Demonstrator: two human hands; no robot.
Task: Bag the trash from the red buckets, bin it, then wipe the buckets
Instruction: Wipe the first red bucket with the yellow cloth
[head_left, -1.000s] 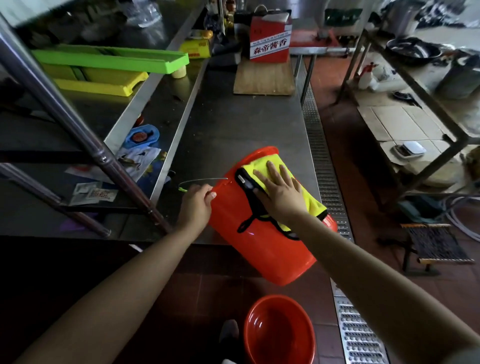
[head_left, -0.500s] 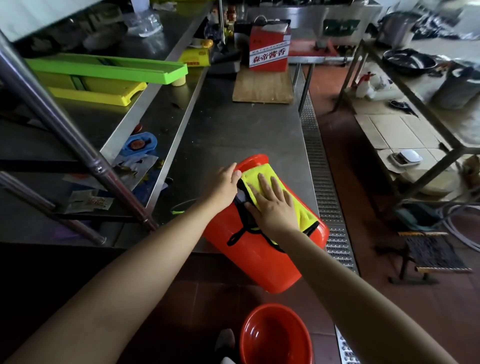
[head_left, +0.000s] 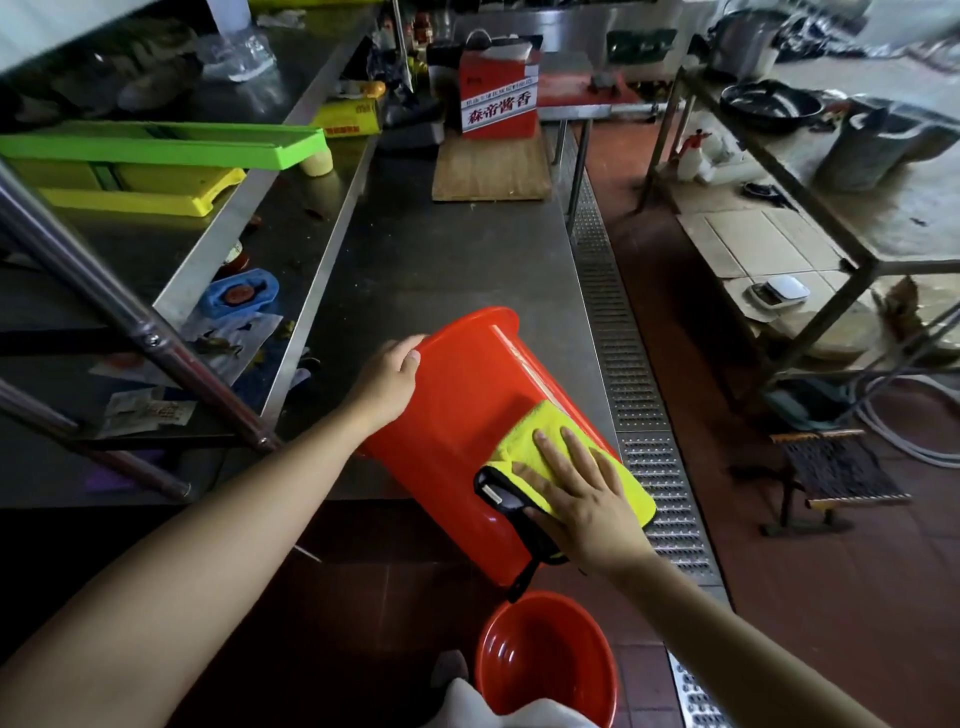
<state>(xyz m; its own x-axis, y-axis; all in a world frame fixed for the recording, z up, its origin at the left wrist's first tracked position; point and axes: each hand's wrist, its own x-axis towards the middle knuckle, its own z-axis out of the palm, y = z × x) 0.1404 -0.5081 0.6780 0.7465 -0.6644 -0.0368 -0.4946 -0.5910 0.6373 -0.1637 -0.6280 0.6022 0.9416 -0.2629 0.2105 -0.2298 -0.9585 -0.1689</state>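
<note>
A red bucket (head_left: 467, 415) lies on its side on the steel table (head_left: 441, 260), overhanging the front edge. My left hand (head_left: 387, 382) grips its far left side, thumb on the wall. My right hand (head_left: 576, 493) presses a yellow cloth with black trim (head_left: 540, 431) flat against the near end of the bucket's wall, fingers straight. A second red bucket (head_left: 545, 660) stands upright on the floor below, its inside showing.
A wooden board (head_left: 491, 166) and a red carton (head_left: 498, 93) sit further along the table. Green and yellow trays (head_left: 156, 150) lie on the left shelf. A floor drain grate (head_left: 623, 364) runs along the table's right side. A metal rack (head_left: 805, 208) stands at right.
My right hand has slid the cloth down the bucket wall toward me. My left hand moved from the handle to the bucket's far side, and the bucket has turned.
</note>
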